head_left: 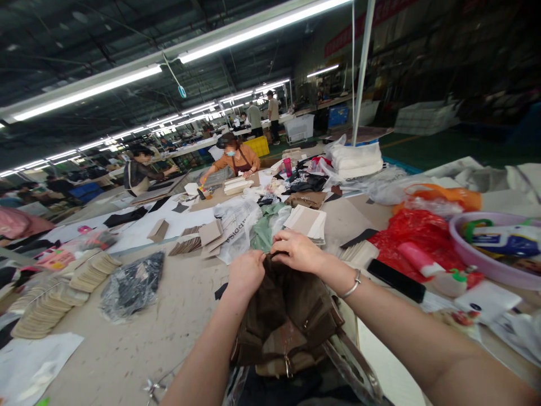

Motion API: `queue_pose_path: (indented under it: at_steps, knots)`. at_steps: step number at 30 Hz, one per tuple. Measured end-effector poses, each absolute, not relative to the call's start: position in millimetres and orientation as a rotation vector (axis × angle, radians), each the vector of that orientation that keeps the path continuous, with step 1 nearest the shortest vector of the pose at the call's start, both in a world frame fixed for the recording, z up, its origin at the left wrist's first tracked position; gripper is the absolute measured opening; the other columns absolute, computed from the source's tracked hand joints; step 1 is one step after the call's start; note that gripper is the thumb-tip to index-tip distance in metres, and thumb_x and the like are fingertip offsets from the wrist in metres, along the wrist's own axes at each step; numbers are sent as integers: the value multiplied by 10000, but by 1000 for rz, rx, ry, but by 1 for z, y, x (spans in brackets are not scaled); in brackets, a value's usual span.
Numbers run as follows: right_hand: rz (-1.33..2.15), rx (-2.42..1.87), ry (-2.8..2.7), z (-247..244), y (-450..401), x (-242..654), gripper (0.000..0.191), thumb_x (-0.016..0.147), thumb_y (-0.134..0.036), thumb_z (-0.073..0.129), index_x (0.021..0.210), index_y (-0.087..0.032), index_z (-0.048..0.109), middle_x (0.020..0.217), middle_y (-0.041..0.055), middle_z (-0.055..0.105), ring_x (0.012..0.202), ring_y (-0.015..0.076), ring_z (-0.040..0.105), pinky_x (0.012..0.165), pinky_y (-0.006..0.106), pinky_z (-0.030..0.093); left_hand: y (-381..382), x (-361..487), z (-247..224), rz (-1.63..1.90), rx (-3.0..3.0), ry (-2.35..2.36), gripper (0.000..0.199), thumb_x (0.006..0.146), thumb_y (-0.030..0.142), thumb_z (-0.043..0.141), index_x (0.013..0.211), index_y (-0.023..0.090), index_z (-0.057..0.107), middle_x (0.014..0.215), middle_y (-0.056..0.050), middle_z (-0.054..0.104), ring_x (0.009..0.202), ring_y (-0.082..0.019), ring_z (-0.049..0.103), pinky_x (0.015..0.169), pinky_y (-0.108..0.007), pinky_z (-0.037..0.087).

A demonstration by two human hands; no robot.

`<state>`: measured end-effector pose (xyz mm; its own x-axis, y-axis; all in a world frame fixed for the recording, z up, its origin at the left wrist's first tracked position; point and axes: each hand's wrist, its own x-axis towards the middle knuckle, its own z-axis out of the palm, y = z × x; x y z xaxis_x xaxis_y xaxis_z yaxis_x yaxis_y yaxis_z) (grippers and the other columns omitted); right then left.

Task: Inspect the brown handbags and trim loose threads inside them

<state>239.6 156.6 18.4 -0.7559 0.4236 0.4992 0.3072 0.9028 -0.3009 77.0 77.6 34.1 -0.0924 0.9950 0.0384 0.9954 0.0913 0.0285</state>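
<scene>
A brown bag (287, 321) with zippers and straps rests at the near edge of the table, close to my body. Both hands pinch its top edge side by side. My left hand (247, 270) is closed on the edge, knuckles up. Beside it my right hand (298, 248), below a wrist with a silver bracelet, grips the same edge with bent fingers. The fingertips partly hide the bit of edge they hold. Just past the hands lie a green cloth piece (266, 228) and a clear printed plastic bag (236, 220).
Stacked beige pieces (54, 299) and a plastic-wrapped dark bundle (133, 285) lie left. A black phone (396, 280), red plastic bag (412, 237) and purple basin (460, 254) stand right. Beyond the table, a person in orange (240, 158) works; a metal pole (362, 73) rises behind.
</scene>
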Motion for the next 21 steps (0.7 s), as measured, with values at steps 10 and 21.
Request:
queue_pose_path:
  at_steps: [10,21]
  knots:
    - [238,-465,-2514,21,160,239,89,791,-197,562,816,-207,647,893,29,598,852,152,523,902,335,309,80,75,29,-151,-2136,-2296,284,883,273,348,882,217,626,912,-46,674,824,-180,608,698,-260,405]
    - [200,-455,-2500,15,164,237,79,788,-220,586,805,-234,662,892,15,609,871,172,512,992,449,191,80,77,30,-91,-2098,-2292,279,881,281,349,870,203,617,865,-53,676,787,-187,613,654,-263,393]
